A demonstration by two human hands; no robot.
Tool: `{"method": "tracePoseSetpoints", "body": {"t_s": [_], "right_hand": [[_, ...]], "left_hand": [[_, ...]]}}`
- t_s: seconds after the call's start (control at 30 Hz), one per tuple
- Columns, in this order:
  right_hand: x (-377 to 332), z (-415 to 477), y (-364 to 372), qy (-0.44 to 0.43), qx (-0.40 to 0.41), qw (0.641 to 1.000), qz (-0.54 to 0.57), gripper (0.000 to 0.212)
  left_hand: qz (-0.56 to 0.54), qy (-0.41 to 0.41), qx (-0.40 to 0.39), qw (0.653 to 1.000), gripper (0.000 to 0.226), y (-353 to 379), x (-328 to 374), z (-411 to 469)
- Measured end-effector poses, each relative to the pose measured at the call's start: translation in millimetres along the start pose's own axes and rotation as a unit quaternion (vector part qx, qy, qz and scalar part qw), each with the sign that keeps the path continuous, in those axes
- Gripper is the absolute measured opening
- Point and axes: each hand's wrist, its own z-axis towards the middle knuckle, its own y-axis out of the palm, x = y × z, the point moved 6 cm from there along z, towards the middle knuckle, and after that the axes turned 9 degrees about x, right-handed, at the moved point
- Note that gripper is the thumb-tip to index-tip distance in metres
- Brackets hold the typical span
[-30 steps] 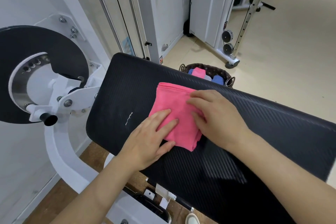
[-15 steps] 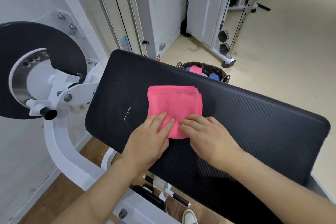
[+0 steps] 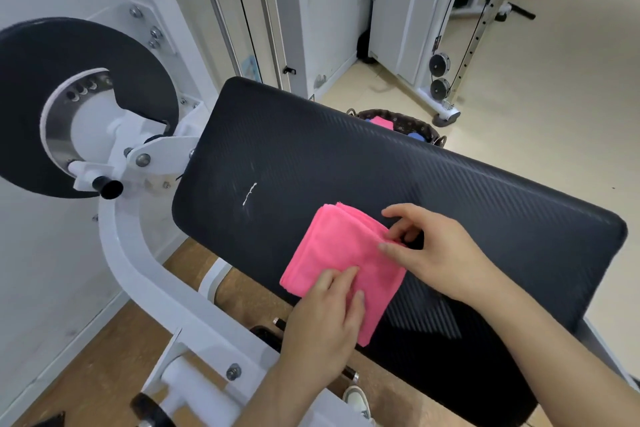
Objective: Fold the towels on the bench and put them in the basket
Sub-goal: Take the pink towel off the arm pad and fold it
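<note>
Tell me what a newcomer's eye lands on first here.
The bright pink towel, folded on the near edge of the black padded bench, grabs attention first. The left hand presses flat on its near part while the right hand pinches its right edge. Beyond the bench's far edge, a dark basket on the floor already holds pink and blue cloth.

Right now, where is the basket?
In the head view, the basket sits on the floor behind the far edge of the black bench, upper centre-right, partly hidden, with pink and blue towels inside.

Pink towel (image 3: 341,253) folded sq, flat on black bench (image 3: 450,191) near edge, dark basket (image 3: 420,123) behind w/ towels
</note>
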Motion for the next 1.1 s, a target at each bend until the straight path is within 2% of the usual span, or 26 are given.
{"method": "tracePoseSetpoints", "body": {"t_s": [0.07,0.17,0.33,0.47,0.7,0.77,0.83,0.9,0.97,1.03,1.1], "right_hand": [[-1.5,5.6,-1.9,-0.004,-0.042,0.999,-0.033,0.045],[-2.8,9.4,-1.8,-0.036,-0.107,0.990,-0.080,0.052],[2.4,6.8,3.4,-0.064,-0.125,0.978,-0.156,0.040],[6.1,7.2,-2.7,-0.064,-0.029,0.971,-0.227,0.019],[6.5,-2.6,6.6,-0.031,0.071,0.961,-0.264,0.021],[1.7,-8.4,9.8,-0.093,0.145,0.941,-0.291,0.014],[-11.4,-19.7,11.9,-0.194,0.218,0.914,-0.283,0.012],[-24.1,-28.6,20.3,-0.331,0.186,0.886,-0.267,0.015],[-29.2,-34.1,32.3,-0.441,0.081,0.848,-0.283,0.021],[-21.6,-31.4,39.2,-0.467,-0.011,0.827,-0.314,0.023],[-16.2,-27.2,39.4,-0.453,-0.064,0.818,-0.348,0.035]], "left_hand": [[0.001,0.002,0.008,1.000,0.045,1.1,-2.8,0.0],[0.020,0.008,0.014,1.000,0.048,3.8,-0.8,-0.5],[0.038,0.003,0.044,0.998,0.041,-1.8,1.2,6.9],[0.021,-0.009,0.058,0.998,0.042,-7.2,-3.2,18.2],[0.141,0.008,0.103,0.985,0.055,-16.8,-20.3,30.4],[0.162,0.029,0.106,0.981,0.057,-12.3,-19.7,29.1],[0.200,0.043,0.118,0.972,0.059,-8.0,-17.6,27.0],[0.224,0.053,0.135,0.964,0.061,-5.4,-16.6,26.2],[0.232,0.067,0.146,0.959,0.062,-3.9,-17.3,25.8],[0.218,0.062,0.149,0.962,0.063,-5.1,-17.1,23.6],[0.165,0.044,0.173,0.970,0.063,-9.1,-14.3,14.5]]}}
